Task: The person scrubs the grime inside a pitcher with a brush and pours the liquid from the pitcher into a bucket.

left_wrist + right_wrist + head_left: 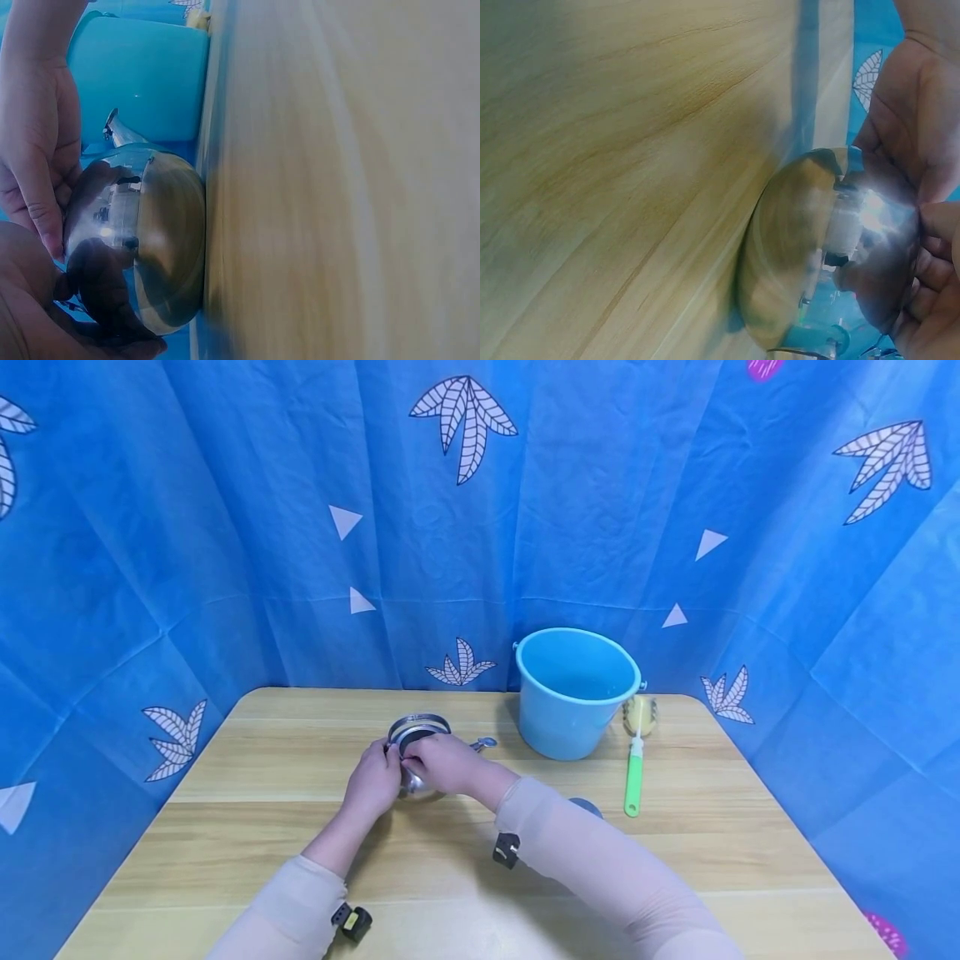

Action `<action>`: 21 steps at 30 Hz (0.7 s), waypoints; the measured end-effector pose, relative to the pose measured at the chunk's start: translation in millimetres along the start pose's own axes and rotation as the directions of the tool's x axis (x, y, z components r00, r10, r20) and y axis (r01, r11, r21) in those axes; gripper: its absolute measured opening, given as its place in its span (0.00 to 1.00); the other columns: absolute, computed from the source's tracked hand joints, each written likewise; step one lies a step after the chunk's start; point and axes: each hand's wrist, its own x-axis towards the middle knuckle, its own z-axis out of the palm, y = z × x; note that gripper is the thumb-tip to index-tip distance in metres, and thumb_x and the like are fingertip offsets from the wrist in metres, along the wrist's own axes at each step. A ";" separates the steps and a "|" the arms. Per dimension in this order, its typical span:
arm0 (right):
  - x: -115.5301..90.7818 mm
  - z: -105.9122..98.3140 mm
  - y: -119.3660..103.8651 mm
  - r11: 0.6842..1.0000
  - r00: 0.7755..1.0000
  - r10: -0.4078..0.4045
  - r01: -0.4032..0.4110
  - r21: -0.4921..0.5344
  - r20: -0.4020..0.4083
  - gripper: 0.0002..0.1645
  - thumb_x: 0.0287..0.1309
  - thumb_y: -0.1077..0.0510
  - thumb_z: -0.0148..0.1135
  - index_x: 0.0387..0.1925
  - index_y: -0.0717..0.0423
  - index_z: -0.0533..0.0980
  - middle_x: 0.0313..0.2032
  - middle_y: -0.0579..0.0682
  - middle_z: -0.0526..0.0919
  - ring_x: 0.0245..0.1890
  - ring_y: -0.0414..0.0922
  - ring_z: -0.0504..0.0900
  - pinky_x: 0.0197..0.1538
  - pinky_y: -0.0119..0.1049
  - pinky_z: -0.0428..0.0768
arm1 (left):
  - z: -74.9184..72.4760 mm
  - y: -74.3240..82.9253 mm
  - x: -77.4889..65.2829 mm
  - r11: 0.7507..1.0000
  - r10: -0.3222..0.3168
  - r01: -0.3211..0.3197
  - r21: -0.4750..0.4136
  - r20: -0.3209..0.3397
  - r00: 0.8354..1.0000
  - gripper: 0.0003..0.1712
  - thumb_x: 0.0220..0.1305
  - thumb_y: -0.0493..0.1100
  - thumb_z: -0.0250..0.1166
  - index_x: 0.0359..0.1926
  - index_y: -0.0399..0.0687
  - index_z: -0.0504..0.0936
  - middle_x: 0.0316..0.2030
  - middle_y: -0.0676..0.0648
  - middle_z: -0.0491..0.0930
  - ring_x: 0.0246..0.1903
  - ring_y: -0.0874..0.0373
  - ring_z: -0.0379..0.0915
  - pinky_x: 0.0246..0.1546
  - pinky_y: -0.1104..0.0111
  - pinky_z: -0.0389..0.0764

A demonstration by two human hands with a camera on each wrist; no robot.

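A shiny steel kettle (412,782) with a short spout (483,743) stands on the table, its top opening uncovered and its hoop handle (418,718) at the back. At its left side, my left hand (375,777) grips the rim, with fingers along the wall in the left wrist view. My right hand (446,762) reaches across the opening, fingers curled at the near rim close to the left thumb. The mirror-like kettle body (172,240) hides the inside from both wrist views. Whether the right fingertips hold something besides the rim is hidden.
A light blue bucket (558,727) stands at the back, right of the kettle. Beside it lies a green-handled brush (633,781) with a pale yellow head. A grey round thing (587,807) is partly hidden behind the right sleeve. Blue curtain surrounds the wooden table (270,777).
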 end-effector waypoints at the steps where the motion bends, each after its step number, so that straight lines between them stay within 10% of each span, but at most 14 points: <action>1: 0.2 0.1 0.0 1.000 1.000 -0.003 0.003 0.002 -0.003 0.13 0.73 0.52 0.56 0.32 0.48 0.80 0.27 0.37 0.79 0.31 0.36 0.79 0.45 0.32 0.80 | -0.3 0.5 -0.5 1.000 0.000 0.000 0.001 -0.001 1.000 0.30 0.79 0.45 0.40 0.67 0.22 0.62 0.62 0.23 0.68 0.63 0.30 0.65 0.65 0.42 0.66; 21: -2.0 -2.6 -2.8 1.000 1.000 -0.004 0.004 0.011 -0.025 0.13 0.72 0.53 0.58 0.29 0.47 0.79 0.25 0.37 0.77 0.28 0.35 0.75 0.41 0.29 0.77 | -0.1 0.7 -1.8 1.000 0.015 -0.015 0.011 -0.004 1.000 0.29 0.79 0.44 0.39 0.66 0.21 0.63 0.61 0.23 0.68 0.63 0.29 0.65 0.63 0.42 0.67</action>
